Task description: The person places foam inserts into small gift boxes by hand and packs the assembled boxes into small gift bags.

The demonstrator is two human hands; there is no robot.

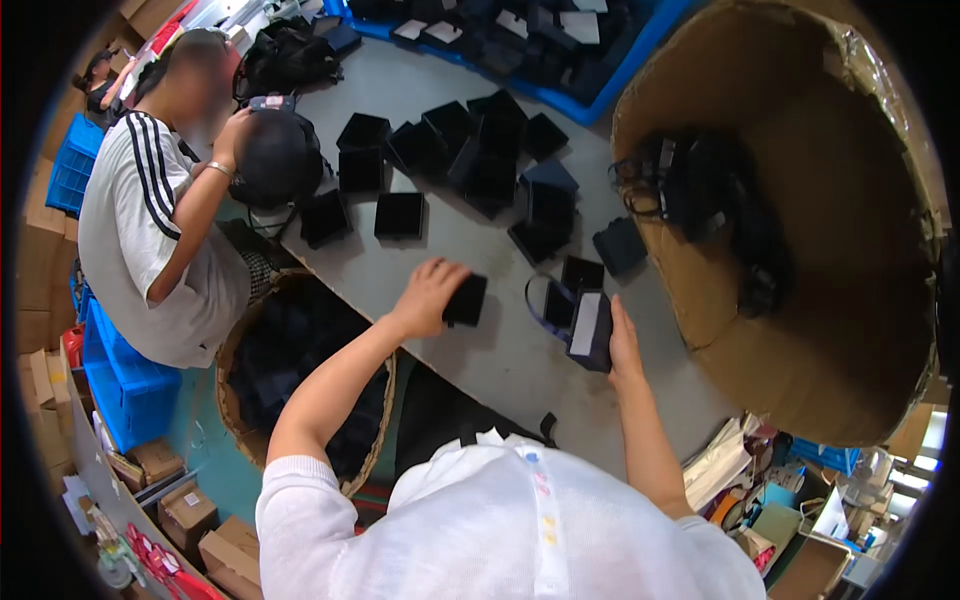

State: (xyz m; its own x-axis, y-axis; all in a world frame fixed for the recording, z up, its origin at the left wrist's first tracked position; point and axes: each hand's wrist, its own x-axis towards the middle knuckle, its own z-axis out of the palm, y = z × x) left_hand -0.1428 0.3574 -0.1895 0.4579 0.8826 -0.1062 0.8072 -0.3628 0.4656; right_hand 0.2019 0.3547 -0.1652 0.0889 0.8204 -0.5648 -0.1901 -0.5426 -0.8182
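In the head view, my left hand is closed on a small black box above the near edge of the table. My right hand grips a dark navy box from its right side. A pale rectangle shows on that box, and a dark strap loops out to its left. Just behind it sits an open black box. Farther back, several black boxes lie scattered and partly piled on the grey table.
A tall cardboard drum with a dark bundle inside stands at right. Another cardboard drum holding dark items is at lower left. A blue crate of boxes sits at the back. A co-worker at left handles a black cap-like item.
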